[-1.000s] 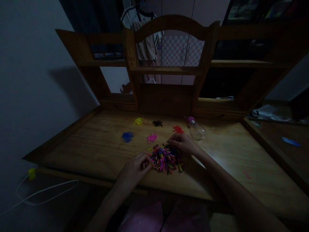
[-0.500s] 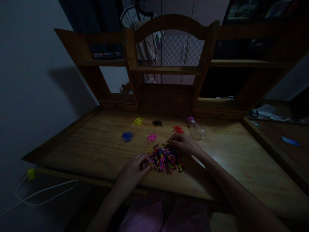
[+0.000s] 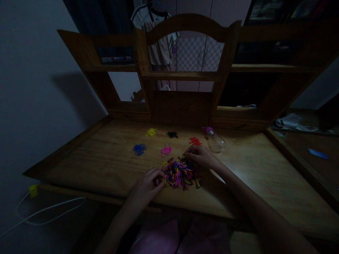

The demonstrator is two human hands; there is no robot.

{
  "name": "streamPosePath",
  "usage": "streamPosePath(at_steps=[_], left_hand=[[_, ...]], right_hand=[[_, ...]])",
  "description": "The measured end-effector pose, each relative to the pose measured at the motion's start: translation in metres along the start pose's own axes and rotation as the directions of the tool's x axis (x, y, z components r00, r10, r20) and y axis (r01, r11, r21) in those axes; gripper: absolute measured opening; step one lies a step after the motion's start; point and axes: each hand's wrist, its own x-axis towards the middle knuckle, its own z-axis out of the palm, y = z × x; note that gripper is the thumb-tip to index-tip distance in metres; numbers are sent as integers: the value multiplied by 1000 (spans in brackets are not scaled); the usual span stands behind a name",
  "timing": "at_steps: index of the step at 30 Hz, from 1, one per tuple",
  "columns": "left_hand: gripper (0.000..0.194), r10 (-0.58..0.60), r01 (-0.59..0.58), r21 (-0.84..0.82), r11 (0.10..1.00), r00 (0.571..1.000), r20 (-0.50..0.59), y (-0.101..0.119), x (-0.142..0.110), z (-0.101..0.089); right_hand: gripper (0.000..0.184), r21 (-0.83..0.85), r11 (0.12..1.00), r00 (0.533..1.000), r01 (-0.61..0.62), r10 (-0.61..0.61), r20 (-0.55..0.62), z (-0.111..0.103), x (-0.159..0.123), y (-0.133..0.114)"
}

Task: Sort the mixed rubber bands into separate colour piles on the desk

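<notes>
L. hand (image 3: 148, 183): half-curled, fingertips at L. edge of mixed clip pile (image 3: 181, 173); hold, if any, can't tell; R. hand (image 3: 200, 155): fingers bent at pile's far R. edge; hold likewise unclear. Beyond, on wooden desk (image 3: 100, 151): blue heap (image 3: 139, 149); pink heap (image 3: 166, 150); yellow heap (image 3: 151, 132); black heap (image 3: 172, 134); red heap (image 3: 195, 141); clear bottle (image 3: 216, 143), R. of red.
</notes>
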Motion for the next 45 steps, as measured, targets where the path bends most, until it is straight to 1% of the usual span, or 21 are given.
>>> streamPosePath(at_steps=[5,10,13,17,21,27,33,36,40,43,45], left_hand=[[12,3,-2,28,1000,999,-34,3,0,-2],[14,-60,60,-1,998,986,-157,7,6,-4],[14,-46,46,-6,999,982,-182,10,10,-5],[14,19,-11,50,999,984,-175,11,15,-2],[12,53,-39,91,995,985,-163,9,17,0],[9,45,-23,133,991,986,-160,7,18,-2],[11,1,17,116,993,987,-160,9,16,-2],[9,27,-13,94,995,988,-149,9,15,-1],[12,91,-79,77,994,982,-166,9,14,-2],[15,132,-117,88,989,974,-185,12,13,-5],[16,141,-125,99,987,974,-178,14,13,-6]], right_hand=[[24,11,1000,1000,-3,3,-3,0,0,-1],[23,-13,1000,1000,-1,1,-6,-1,-1,-1],[23,-7,1000,1000,-9,9,6,-1,0,-1],[22,-5,1000,1000,-7,7,2,-1,-1,-2],[23,15,1000,1000,-9,9,14,-2,-2,-3],[24,-10,1000,1000,9,-9,-4,-1,-1,-1],[25,-15,1000,1000,9,-10,-2,0,0,1],[25,-12,1000,1000,0,0,-2,0,-1,1],[25,3,1000,1000,1,-1,-1,0,-1,0],[24,9,1000,1000,10,-10,-3,0,-1,1],[24,15,1000,1000,11,-11,1,0,-1,1]])
